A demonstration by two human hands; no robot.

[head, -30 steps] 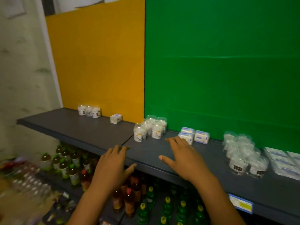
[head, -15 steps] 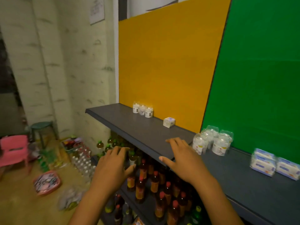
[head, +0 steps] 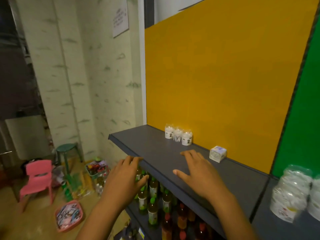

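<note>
My left hand (head: 125, 177) hovers palm down at the front edge of the dark grey shelf (head: 155, 146), fingers relaxed and holding nothing. My right hand (head: 197, 172) is spread palm down over the shelf top, also holding nothing. Three small clear tubs (head: 178, 136) with white contents stand at the back against the yellow panel (head: 225, 75). A small white box (head: 217, 154) sits on the shelf just right of my right hand's fingertips. Larger clear tubs (head: 292, 193) stand blurred at the right edge, below the green panel (head: 308, 110).
Bottles with green and red caps (head: 153, 201) fill the lower shelf under my hands. On the floor to the left are a pink plastic chair (head: 38, 179), a green stool (head: 67, 151), a pink basket (head: 69, 215) and a basket of packets (head: 97, 168).
The view has swung left along the shelf: the green panel and its tubs slid to the right edge, and the wall, chair and floor came into sight. Both hands kept their pose.
</note>
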